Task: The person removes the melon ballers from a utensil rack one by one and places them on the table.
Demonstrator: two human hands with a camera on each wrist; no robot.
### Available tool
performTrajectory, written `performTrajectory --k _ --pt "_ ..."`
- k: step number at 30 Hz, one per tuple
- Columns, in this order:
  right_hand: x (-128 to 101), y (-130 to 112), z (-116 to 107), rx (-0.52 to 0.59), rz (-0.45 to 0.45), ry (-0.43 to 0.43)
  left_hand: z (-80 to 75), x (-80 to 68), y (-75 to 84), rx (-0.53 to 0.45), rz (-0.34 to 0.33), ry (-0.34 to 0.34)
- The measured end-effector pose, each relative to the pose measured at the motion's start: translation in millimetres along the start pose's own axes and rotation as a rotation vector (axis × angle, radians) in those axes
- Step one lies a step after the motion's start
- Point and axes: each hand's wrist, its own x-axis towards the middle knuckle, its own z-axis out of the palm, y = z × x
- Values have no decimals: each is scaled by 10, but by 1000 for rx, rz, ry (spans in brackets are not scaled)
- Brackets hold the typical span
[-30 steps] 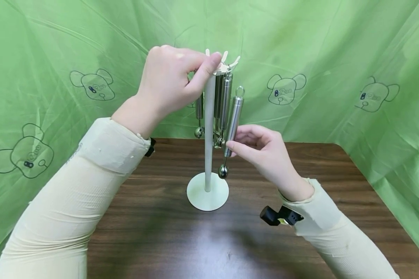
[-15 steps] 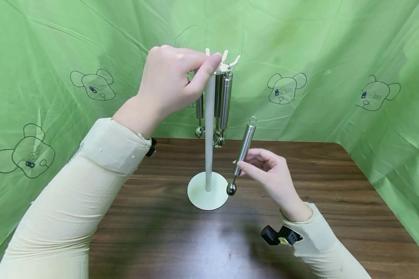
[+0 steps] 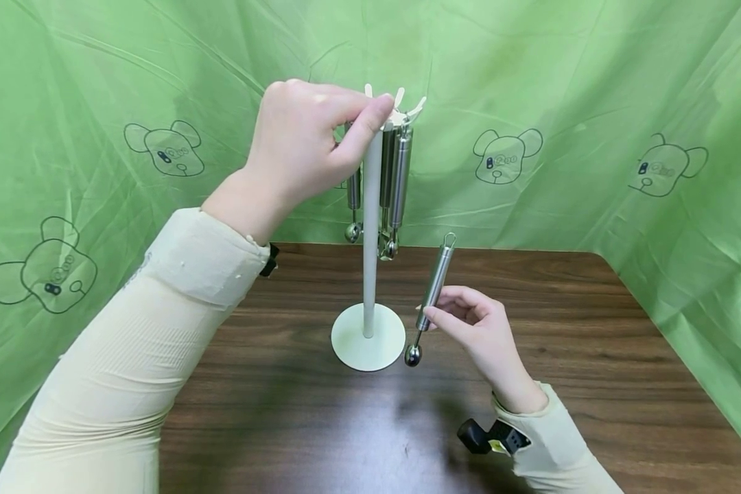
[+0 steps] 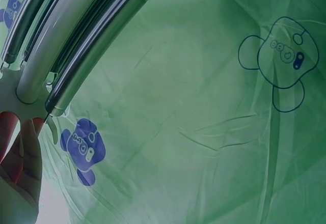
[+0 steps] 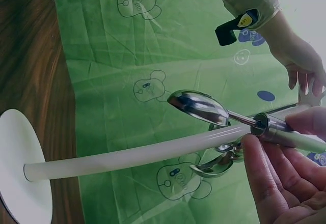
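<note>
My left hand (image 3: 311, 137) grips the hooked top of a white utensil stand (image 3: 370, 267); in the left wrist view its fingertips pinch the hook plate (image 4: 10, 94). With thumb and fingers, my right hand (image 3: 481, 339) holds a steel melon baller (image 3: 436, 281) by the lower handle. This tool tilts, loop end up and scoop down, just right of the stand's round base. Its shiny bowl (image 5: 198, 106) shows large in the right wrist view. Several similar steel tools (image 3: 401, 178) hang from the hooks around the pole, one partly behind my left hand.
The round white base (image 3: 352, 350) stands on a dark wood table (image 3: 593, 357). A green curtain (image 3: 593, 62) printed with cartoon heads encloses the back and sides. A small black camera (image 3: 490, 437) is strapped at my right wrist.
My right hand has moved down and toward me with the melon baller, away from the hanging tools. My left hand has stayed on the stand's top.
</note>
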Motion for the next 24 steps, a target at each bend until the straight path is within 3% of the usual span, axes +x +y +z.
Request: performTrajectory --k 10,15,24 --pt "-79 130 9 63 52 33 -27 -1 25 -40 -66 -28" --pt "-76 209 -5 81 77 31 -35 -1 29 -38 -69 -22" --pt "-91 366 -35 132 98 58 -24 -12 16 -24 -3 22"
